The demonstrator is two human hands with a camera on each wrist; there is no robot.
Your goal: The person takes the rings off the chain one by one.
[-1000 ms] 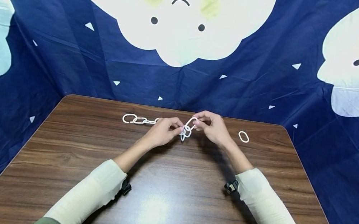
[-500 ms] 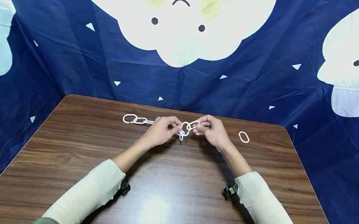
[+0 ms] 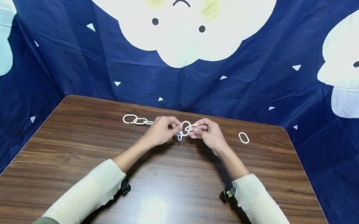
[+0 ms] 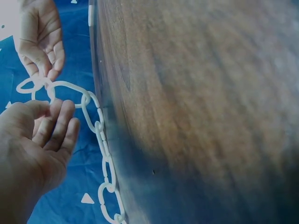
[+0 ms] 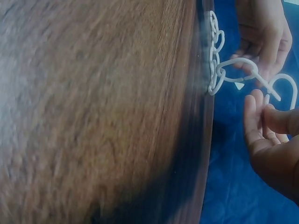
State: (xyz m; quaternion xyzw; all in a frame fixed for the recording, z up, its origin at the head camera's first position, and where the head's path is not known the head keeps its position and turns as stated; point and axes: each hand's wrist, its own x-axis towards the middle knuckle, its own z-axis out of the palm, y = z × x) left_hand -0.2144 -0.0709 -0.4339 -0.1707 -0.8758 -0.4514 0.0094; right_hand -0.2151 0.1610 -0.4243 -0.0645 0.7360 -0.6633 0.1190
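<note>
Thumb and fingers of my left hand pinch a white plastic chain link in the head view. That link belongs to a white chain, whose other links trail down along the table edge in the left wrist view. Opposite it, my right hand pinches another white link that overlaps the left hand's link. In the right wrist view, an open-ended link reaches toward the right hand's fingertips. Fingers hide part of both held links.
A single loose white link lies right of the hands on the brown wooden table. Left of them lies the chain's far end. Dark blue cloth with white clouds hangs right behind the table's back edge.
My right hand has moved slightly down toward me, and the link in it has tipped from steep to nearly level. The links between the hands have turned. My left hand has barely moved.
</note>
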